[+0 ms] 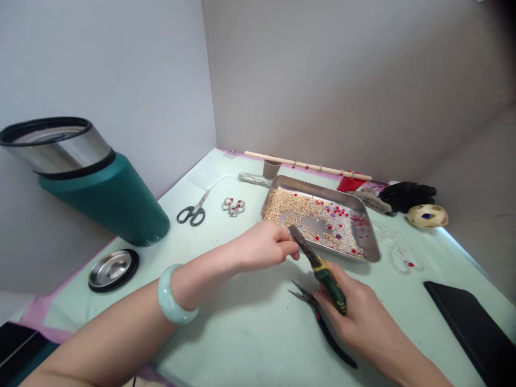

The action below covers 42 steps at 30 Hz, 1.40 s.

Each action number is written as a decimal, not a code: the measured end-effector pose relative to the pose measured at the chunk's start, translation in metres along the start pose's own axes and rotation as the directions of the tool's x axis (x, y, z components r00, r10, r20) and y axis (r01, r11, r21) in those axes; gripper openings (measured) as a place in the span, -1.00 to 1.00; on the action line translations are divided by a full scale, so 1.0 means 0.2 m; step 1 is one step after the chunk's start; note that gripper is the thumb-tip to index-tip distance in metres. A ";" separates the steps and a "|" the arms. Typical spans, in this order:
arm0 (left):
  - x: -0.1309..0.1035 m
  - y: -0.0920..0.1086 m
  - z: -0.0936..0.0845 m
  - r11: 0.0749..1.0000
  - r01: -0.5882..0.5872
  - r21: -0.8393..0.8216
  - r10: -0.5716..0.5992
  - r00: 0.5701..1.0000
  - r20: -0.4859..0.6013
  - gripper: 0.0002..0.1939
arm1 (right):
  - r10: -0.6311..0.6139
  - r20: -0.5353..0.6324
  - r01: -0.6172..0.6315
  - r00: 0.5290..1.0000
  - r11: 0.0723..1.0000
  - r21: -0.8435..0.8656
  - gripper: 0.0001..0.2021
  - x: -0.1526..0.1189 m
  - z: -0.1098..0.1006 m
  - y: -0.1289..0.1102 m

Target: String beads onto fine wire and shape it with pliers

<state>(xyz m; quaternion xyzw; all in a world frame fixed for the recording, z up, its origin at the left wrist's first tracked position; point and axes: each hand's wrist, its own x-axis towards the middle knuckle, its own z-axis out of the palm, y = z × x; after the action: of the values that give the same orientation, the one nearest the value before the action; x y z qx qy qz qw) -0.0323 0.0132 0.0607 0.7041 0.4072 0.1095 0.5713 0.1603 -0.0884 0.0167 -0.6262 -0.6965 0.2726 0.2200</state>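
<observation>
My right hand (358, 306) is wrapped round pliers (320, 269) with green and yellow handles, their dark jaws pointing up and left. Fingers curled in a pinch, my left hand (268, 244) is right beside those jaws; whatever it may hold is too small or hidden to see. A pale green bangle (167, 295) circles the left wrist. Black-handled needle-nose pliers (318, 317) lie on the table, partly under my right hand. Just beyond both hands stands a metal tray (373, 250) of gold, clear, red and purple beads.
A tall green bottle (105, 193) stands at left, its lid (113, 270) in front. Scissors (195, 210) and a red-beaded wire piece (233, 206) lie farther back. A wooden stick (282, 159) crosses the rear near a small cup (271, 168). A black flat object (471, 322) lies right.
</observation>
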 end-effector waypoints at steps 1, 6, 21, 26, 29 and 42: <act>-0.01 0.01 0.01 0.998 0.001 0.058 0.001 0.999 -0.049 -0.82 | 0.002 -0.025 -0.003 1.000 1.000 -0.020 -0.72 0.00 0.01 0.00; 0.03 -0.06 -0.02 0.966 -0.046 -0.254 0.094 0.979 0.179 -0.73 | -0.001 0.171 -0.025 0.985 0.989 0.146 -0.87 0.00 -0.05 -0.02; 0.00 0.00 0.01 0.991 -0.020 0.129 0.028 0.998 -0.060 -0.79 | 0.009 0.056 -0.009 0.998 1.000 0.004 -0.82 0.01 -0.02 -0.02; 0.03 -0.04 -0.05 0.979 -0.152 -0.138 0.178 0.964 0.199 -0.71 | -0.040 0.205 0.003 0.978 0.984 0.179 -0.88 -0.01 -0.09 -0.06; 0.03 -0.03 -0.05 0.984 -0.154 -0.092 0.167 0.973 0.157 -0.72 | -0.048 0.131 0.032 0.990 0.992 0.121 -0.88 0.00 -0.08 -0.05; 0.04 -0.06 -0.06 0.922 -0.157 -0.354 0.257 0.933 0.254 -0.67 | -0.049 0.425 -0.230 0.904 0.784 0.577 -0.64 -0.02 -0.15 -0.06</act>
<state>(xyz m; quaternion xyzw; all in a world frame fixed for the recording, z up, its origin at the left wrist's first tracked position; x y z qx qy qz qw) -0.0401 0.0275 0.0512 0.6470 0.2159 0.1297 0.7197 0.1721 -0.0902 0.0469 -0.4804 -0.5683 0.6220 0.2436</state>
